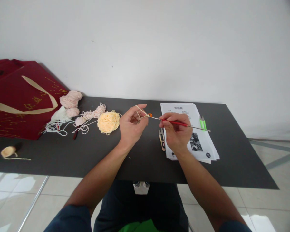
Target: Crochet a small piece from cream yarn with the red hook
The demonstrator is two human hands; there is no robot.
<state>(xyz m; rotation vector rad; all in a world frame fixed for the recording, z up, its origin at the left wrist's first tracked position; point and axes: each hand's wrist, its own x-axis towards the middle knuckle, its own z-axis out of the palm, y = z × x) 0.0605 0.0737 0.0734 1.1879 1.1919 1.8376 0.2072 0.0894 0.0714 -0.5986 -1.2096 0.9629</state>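
Note:
My right hand (177, 130) is closed around a crochet hook (177, 123) with a red grip and metal ends, above printed sheets. Its thin tip reaches left toward my left hand (132, 125). Cream yarn (141, 110) loops over the raised left index finger, and the left thumb and fingers pinch it near the hook's tip. Whether a stitch sits in that pinch is too small to tell. Just left of this hand lies a ball of yellow yarn (108, 122). A small orange item (150, 115) shows beside the hook tip, partly hidden.
Printed sheets (207, 151) lie at right, with green thread snips (202, 123) on their edge and tan snips (161, 140) beside them. Pink yarn (71, 99) and white yarn (59, 117) lie by a red bag (19, 96). A small cream crocheted piece (8, 151) sits far left.

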